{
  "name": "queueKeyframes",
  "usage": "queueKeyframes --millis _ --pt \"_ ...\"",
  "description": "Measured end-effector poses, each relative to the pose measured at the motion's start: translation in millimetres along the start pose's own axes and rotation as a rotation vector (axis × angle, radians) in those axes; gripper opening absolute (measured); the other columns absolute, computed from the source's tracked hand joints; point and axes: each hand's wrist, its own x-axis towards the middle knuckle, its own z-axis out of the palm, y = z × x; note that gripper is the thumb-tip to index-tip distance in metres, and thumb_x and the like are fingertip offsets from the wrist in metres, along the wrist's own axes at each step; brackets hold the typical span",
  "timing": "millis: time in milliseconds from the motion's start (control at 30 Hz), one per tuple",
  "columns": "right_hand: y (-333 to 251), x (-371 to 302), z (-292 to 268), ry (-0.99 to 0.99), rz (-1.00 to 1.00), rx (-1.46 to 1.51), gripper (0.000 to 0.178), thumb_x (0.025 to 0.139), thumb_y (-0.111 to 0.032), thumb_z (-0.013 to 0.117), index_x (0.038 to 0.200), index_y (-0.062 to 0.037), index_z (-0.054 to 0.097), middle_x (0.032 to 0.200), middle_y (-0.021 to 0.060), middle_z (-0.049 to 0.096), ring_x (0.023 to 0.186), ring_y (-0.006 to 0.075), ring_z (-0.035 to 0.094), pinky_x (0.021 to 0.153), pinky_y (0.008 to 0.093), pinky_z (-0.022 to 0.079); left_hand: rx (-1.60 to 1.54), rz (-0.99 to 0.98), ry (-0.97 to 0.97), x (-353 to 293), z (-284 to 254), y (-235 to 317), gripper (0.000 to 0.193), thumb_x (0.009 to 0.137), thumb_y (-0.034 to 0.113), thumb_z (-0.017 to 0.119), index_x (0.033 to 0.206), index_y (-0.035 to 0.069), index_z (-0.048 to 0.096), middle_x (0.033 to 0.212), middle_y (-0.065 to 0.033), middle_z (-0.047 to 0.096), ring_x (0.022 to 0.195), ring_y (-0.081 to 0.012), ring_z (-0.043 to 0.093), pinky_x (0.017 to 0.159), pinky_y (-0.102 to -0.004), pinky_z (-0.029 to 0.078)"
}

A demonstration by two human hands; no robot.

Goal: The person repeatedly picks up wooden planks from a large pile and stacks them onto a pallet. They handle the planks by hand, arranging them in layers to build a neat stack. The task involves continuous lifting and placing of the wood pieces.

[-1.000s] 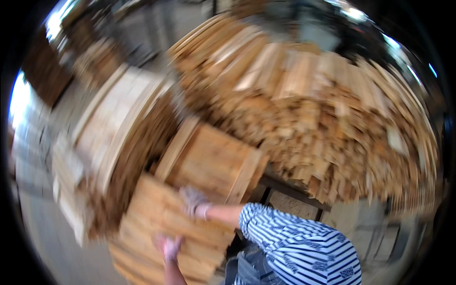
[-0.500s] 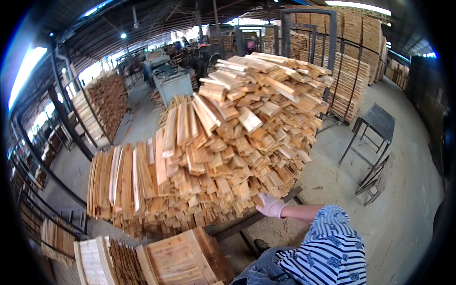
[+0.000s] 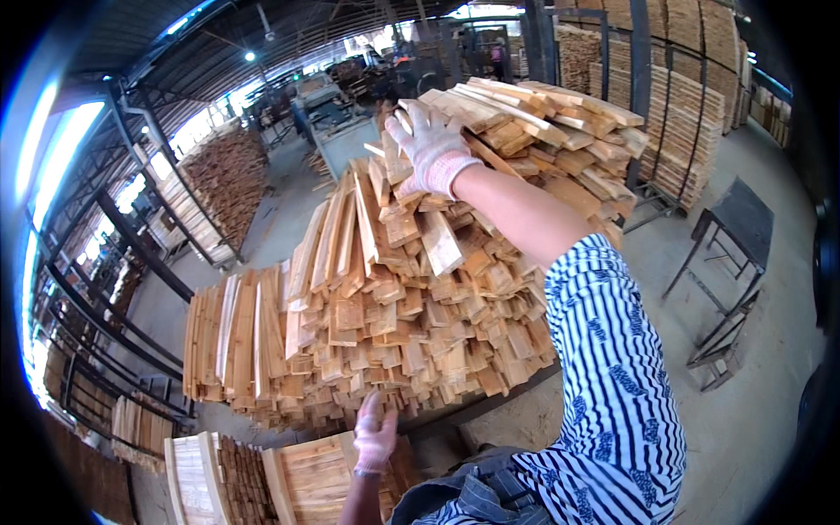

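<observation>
A tall heap of loose wooden boards fills the middle, its sawn ends facing me. My right hand, in a pale glove, reaches over the upper left of the heap with fingers spread. It lies against boards near the top, gripping none that I can see. Low in front of the heap is my left hand, also gloved, with its fingers pointing up and thumb apart. Nothing shows in it, and it is nearest to the lower board ends.
Neatly stacked boards stand at the lower left. A dark metal table is on the right, with a low stool by it. Strapped timber stacks rise behind. A pale blue machine stands beyond the heap.
My right hand has moved from the heap's lower front edge up to its top. My left hand has come into view at the bottom. The view has shifted slightly.
</observation>
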Motion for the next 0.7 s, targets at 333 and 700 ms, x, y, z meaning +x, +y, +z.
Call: queueKeyframes --millis 333,700 --pt "8.7 55.6 10.4 -0.094 -0.051 0.07 0.059 0.087 -0.046 0.068 0.134 -0.0108 0.059 0.132 0.018 0.064 0.12 0.0347 0.063 0.102 0.0439 0.051 -0.208 -0.382 -0.044 -103.1 -6.7 -27.9 0.039 0.094 0.014 0.069 0.131 0.003 0.063 0.132 -0.0168 0.063 0.123 -0.0293 0.06 0.106 -0.0362 0.047" --pt "-23.5 -65.3 -84.3 -0.295 0.088 -0.06 0.076 0.091 -0.062 0.058 0.152 -0.0187 0.043 0.156 0.0195 0.04 0.139 0.0337 0.047 0.114 0.0429 0.041 -0.536 -0.529 -0.176 -103.1 -53.2 19.6 0.05 0.097 0.018 0.066 0.141 -0.001 0.053 0.142 -0.0174 0.058 0.133 -0.0258 0.053 0.112 -0.0354 0.041"
